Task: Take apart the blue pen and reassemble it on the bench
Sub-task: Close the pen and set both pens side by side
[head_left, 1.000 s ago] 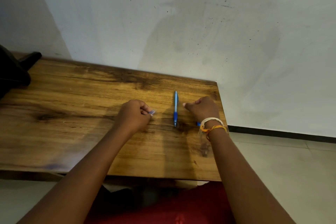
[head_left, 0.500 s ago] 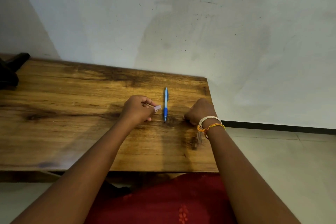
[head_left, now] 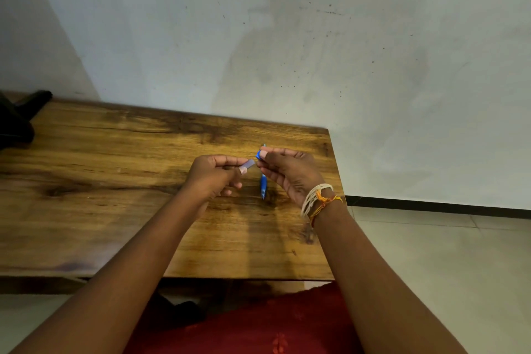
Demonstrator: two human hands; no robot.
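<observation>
Wooden bench (head_left: 115, 210), blue pen (head_left: 263, 185) on it; left hand (head_left: 214, 177) pinching clear piece (head_left: 248, 164), right hand (head_left: 290, 172) pinching blue piece (head_left: 258, 155).

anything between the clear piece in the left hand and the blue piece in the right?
Nothing visible. The left hand pinches a small translucent pen piece, its tip almost meeting the small blue pen piece pinched by the right hand. The blue pen body lies below on the bench.

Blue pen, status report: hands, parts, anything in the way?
Left hand pinches clear pen piece. Right hand pinches small blue piece. Pen body lies on bench. Nothing obstructing.
</observation>
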